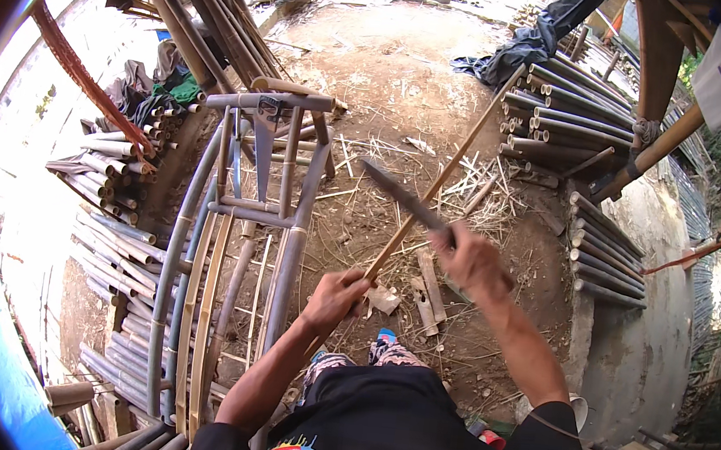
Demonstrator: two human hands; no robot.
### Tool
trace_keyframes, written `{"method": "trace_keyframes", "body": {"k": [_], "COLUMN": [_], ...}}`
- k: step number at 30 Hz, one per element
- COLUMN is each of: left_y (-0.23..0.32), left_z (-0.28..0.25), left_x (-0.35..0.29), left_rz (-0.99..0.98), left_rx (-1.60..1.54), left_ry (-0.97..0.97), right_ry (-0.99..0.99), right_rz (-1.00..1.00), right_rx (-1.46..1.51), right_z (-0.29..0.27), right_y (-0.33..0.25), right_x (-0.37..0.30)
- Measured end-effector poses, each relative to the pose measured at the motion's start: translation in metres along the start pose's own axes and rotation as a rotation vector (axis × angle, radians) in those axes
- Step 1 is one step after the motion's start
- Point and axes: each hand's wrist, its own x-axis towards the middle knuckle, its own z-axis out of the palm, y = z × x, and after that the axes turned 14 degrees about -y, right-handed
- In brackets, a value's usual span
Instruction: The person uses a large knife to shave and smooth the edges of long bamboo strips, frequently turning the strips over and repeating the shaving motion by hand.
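My left hand [334, 298] grips a long thin bamboo strip [445, 177] that slants up and to the right across the dirt ground. In my right hand [471, 259] I hold a dark long-bladed knife [403, 196], its blade pointing up-left and crossing the strip just above my left hand. Both forearms come in from the lower edge, above my black shirt. My feet stand on the ground just below the hands.
A curved bamboo frame [243, 213] stands at my left. Stacks of cut bamboo poles lie at the left [112, 243] and upper right [566, 106]. Shavings and offcuts [427, 298] litter the dirt. A concrete ledge [647, 343] runs along the right.
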Motion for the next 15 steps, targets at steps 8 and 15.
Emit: {"method": "trace_keyframes", "body": {"k": [8, 15], "left_y": [-0.013, -0.041], "left_z": [0.022, 0.027], "left_x": [0.013, -0.063], "left_rz": [0.066, -0.042], "left_rx": [0.115, 0.233], "left_ry": [0.179, 0.137], "right_ry": [-0.005, -0.061], "right_rz": [-0.046, 0.213], "right_rx": [-0.184, -0.152], "right_z": [0.038, -0.003], "right_y": [0.0, 0.079], "right_x": [-0.007, 0.015]}}
